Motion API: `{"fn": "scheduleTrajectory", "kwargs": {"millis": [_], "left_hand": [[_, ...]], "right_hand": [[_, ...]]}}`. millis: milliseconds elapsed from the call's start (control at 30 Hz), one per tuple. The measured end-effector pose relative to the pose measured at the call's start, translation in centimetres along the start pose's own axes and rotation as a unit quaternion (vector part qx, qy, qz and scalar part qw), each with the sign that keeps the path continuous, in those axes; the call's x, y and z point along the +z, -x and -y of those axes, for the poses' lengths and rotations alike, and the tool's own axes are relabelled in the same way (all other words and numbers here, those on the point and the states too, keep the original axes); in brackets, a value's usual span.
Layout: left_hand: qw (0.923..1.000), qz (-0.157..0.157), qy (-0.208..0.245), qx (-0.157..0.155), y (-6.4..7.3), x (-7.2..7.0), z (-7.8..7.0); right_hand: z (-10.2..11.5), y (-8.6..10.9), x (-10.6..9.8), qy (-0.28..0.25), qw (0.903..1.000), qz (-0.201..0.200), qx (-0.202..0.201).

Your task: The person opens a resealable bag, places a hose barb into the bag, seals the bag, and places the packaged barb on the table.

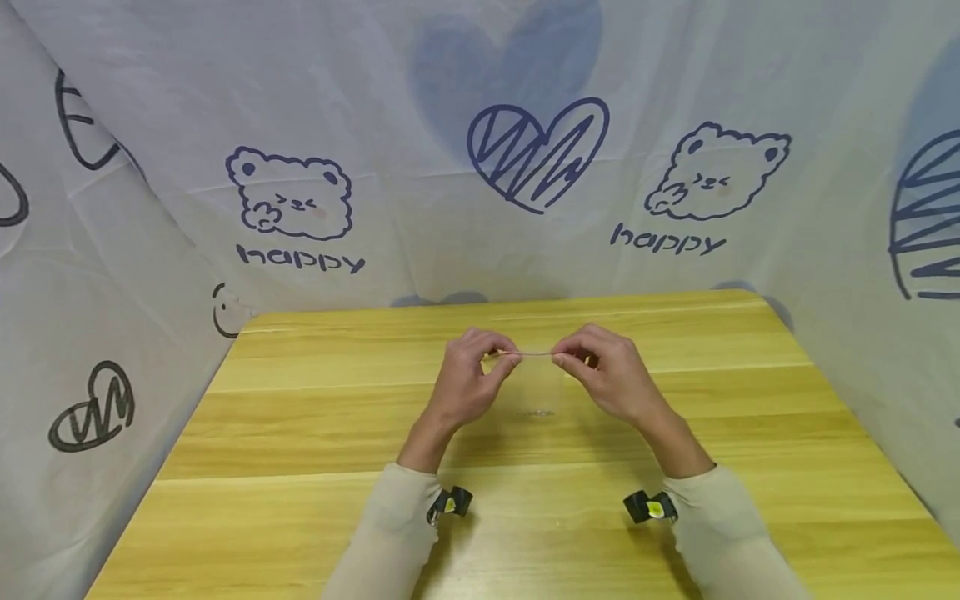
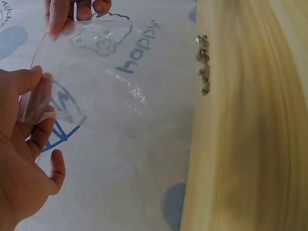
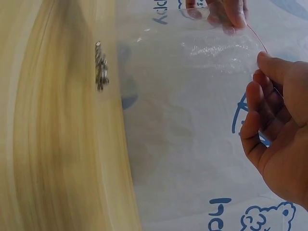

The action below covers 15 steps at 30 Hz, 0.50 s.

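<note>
Between my two hands hangs a clear plastic zip bag (image 2: pixel 120 82) with a thin red line along its top edge. The left hand (image 1: pixel 472 375) pinches one end of that edge between thumb and fingers. At the other end, the right hand (image 1: pixel 603 371) pinches the edge in the same way. Several small shiny metal pieces (image 3: pixel 101 67) lie in a row along the bag's bottom; their exact kind is too small to tell. The head view shows these metal pieces (image 1: pixel 540 412) below the hands. Part of the bag's top edge is hidden behind the fingertips.
Under the hands is a wood-grain table (image 1: pixel 300 433). A pale cloth (image 1: pixel 420 225) with printed hearts and bears hangs behind it and along both sides. Each wrist carries a small black camera, one by the left sleeve (image 1: pixel 382 533) and one by the right.
</note>
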State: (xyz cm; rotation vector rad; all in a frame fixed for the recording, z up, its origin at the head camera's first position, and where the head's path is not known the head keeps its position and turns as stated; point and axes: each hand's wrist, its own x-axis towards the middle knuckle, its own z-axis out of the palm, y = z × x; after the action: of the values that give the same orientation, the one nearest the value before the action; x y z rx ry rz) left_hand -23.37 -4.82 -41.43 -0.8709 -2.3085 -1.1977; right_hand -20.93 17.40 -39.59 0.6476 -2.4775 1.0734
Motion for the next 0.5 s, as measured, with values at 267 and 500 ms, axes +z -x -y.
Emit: {"fn": "scheduleTrajectory", "kwargs": {"millis": [267, 500], "left_hand": [[0.9994, 0.015, -0.029, 0.012, -0.14, -0.17, -0.29], [0.9969, 0.031, -0.065, 0.030, -0.36, -0.17, -0.60]], "right_hand": [[-0.28, 0.18, 0.48, 0.007, 0.9999, -0.008, 0.006], [0.00, 0.35, 0.72, 0.006, 1.0000, -0.003, -0.001]]}}
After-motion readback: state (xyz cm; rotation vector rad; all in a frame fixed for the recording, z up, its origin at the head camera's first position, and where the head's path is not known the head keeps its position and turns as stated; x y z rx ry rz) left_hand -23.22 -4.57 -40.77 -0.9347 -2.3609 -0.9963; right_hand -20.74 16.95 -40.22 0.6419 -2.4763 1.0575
